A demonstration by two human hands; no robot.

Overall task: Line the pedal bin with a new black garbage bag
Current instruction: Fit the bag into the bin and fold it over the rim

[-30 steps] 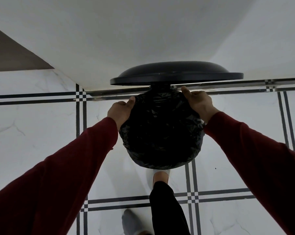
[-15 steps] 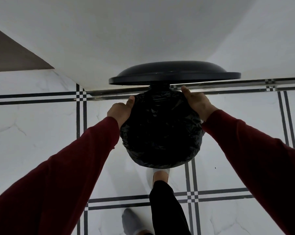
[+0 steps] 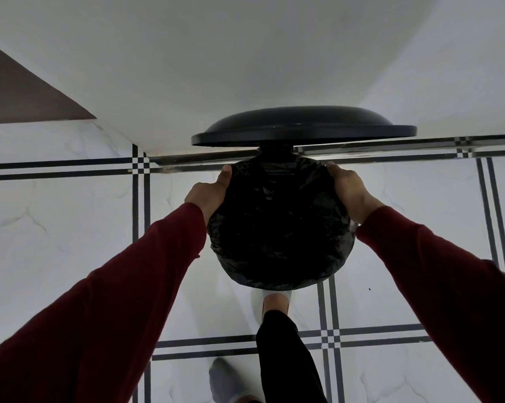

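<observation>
The floor (image 3: 56, 228) is white marble-pattern tile crossed by paired black lines, meeting a plain white wall (image 3: 245, 53). Against that wall stands the pedal bin (image 3: 274, 283), round, its domed black lid (image 3: 303, 126) raised upright. The black garbage bag (image 3: 280, 222), thin and crinkled with a slight sheen, covers the mouth and is folded over the rim. The left hand (image 3: 209, 191) and right hand (image 3: 351, 193), in dark red sleeves, clamp the bag against opposite sides of the rim, thumbs on top. One foot (image 3: 274, 302) sits at the bin's base.

Left hand (image 3: 209, 193) gripping, right hand (image 3: 350, 193) gripping, arms outstretched
</observation>
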